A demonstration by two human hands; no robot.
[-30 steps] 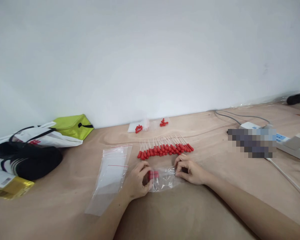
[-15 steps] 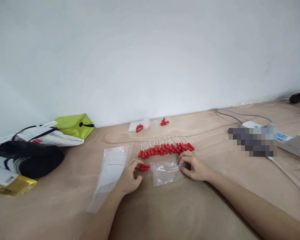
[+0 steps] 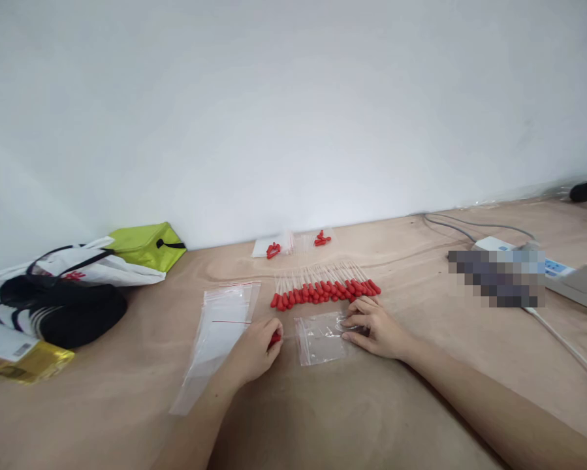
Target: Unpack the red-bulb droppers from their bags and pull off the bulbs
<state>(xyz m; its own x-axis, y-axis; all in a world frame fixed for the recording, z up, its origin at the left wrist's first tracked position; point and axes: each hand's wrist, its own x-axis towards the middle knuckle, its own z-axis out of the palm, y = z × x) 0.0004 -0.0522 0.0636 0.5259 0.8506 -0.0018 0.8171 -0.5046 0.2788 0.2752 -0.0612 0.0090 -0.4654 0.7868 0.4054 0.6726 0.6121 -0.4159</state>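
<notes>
A small clear zip bag [image 3: 318, 339] lies flat on the wooden table in front of me. My right hand [image 3: 374, 328] pinches the bag's right end, fingers closed on the plastic. My left hand [image 3: 254, 349] is curled just left of the bag, and the red bulbs of droppers [image 3: 275, 339] show between its fingers. Beyond both hands lies a row of several red-bulbed droppers [image 3: 325, 290] with thin clear stems pointing away from me.
A stack of empty zip bags [image 3: 219, 329] lies left of my left hand. Filled bags with red parts [image 3: 293, 244] sit near the wall. Cloth bags [image 3: 78, 281] crowd the far left. A power strip and cables [image 3: 562, 277] lie at the right.
The red droppers have come out of the small bag. My left hand drew them out to the left and now curls over them, while my right hand stays on the bag's right end.
</notes>
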